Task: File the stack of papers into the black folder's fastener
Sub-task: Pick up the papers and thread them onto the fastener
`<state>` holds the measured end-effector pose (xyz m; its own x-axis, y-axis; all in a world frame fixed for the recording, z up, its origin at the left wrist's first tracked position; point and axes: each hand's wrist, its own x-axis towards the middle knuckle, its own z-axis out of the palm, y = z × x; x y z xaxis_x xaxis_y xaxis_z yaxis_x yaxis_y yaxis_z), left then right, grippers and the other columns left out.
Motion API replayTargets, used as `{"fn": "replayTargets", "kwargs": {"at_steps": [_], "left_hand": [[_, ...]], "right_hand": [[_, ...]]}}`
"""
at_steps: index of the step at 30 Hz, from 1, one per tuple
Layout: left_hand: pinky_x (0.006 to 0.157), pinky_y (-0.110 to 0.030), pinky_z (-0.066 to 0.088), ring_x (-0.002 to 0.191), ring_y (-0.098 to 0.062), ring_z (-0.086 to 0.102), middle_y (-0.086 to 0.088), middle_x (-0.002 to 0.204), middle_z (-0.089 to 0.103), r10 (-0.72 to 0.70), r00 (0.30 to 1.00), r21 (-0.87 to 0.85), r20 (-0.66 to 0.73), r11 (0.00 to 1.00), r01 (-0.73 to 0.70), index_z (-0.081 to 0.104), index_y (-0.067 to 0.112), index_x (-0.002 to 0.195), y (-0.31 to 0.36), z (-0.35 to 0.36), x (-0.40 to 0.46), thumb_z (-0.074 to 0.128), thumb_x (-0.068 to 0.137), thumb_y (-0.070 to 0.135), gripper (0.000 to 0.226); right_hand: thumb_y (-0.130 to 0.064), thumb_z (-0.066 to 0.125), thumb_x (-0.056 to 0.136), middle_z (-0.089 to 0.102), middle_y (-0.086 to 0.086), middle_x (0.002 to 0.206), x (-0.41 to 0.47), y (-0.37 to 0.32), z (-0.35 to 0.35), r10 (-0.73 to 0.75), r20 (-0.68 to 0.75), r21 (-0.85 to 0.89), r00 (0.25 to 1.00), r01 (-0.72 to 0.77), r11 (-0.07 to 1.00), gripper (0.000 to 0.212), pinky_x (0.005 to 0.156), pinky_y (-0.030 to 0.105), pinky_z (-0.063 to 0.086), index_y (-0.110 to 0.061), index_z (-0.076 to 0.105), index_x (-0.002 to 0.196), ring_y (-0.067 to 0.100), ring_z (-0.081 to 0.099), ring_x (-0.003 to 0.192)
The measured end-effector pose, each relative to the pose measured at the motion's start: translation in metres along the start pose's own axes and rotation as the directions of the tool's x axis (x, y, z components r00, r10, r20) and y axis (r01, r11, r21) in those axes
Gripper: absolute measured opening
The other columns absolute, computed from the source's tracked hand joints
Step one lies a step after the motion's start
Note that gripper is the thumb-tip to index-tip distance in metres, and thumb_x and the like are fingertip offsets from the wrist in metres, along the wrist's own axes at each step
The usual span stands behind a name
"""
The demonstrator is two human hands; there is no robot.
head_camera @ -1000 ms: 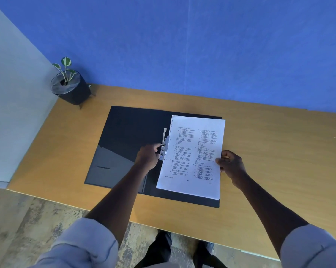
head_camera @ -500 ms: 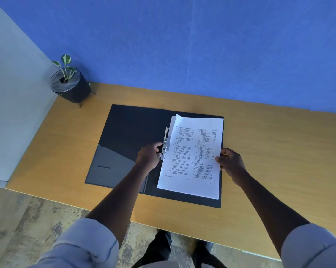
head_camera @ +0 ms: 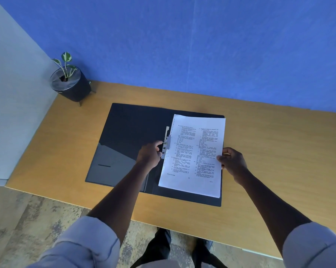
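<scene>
A black folder lies open on the wooden desk. Its metal fastener runs along the spine. A stack of printed white papers rests on the folder's right half, its left edge against the fastener. My left hand sits at the fastener, fingers pinching its lower part. My right hand grips the stack's right edge, thumb on top of the top sheet.
A small potted plant in a black pot stands at the desk's far left corner. A blue wall backs the desk; a pale partition runs along the left. Floor and my shoes show below the near edge.
The stack has shifted slightly left and squared up on the folder's right half, its left edge now flatter by the fastener. Both hands stay at about the same places.
</scene>
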<state>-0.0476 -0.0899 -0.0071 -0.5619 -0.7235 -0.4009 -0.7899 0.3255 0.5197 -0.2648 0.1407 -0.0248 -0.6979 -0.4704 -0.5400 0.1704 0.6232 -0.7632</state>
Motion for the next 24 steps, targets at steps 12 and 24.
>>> {"fn": "replayTargets", "kwargs": {"at_steps": [12,24], "left_hand": [[0.081,-0.026,0.045,0.102,-0.024,0.065,-0.002,0.116,0.068,0.008,1.000,-0.003,-0.008,1.000,-0.008,0.055,0.026,0.139,-0.001,0.001,0.000,0.062,0.092,0.012,0.050],[0.078,-0.032,0.052,0.095,-0.026,0.068,-0.004,0.104,0.073,0.016,0.990,0.014,-0.137,1.000,-0.015,0.065,0.019,0.122,-0.004,0.005,-0.019,0.054,0.094,0.017,0.031]], "right_hand": [[-0.016,0.067,0.092,0.074,-0.009,0.092,-0.003,-0.005,0.005,-0.111,-0.014,-0.123,0.994,0.108,0.986,0.012,0.055,0.022,0.053,-0.026,0.065,0.099,0.012,0.071,0.077],[-0.012,0.071,0.088,0.061,0.006,0.101,-0.010,-0.001,0.024,-0.325,-0.156,-0.432,0.933,0.232,0.871,0.028,0.069,0.030,0.048,-0.009,0.063,0.115,0.021,0.059,0.084]]}}
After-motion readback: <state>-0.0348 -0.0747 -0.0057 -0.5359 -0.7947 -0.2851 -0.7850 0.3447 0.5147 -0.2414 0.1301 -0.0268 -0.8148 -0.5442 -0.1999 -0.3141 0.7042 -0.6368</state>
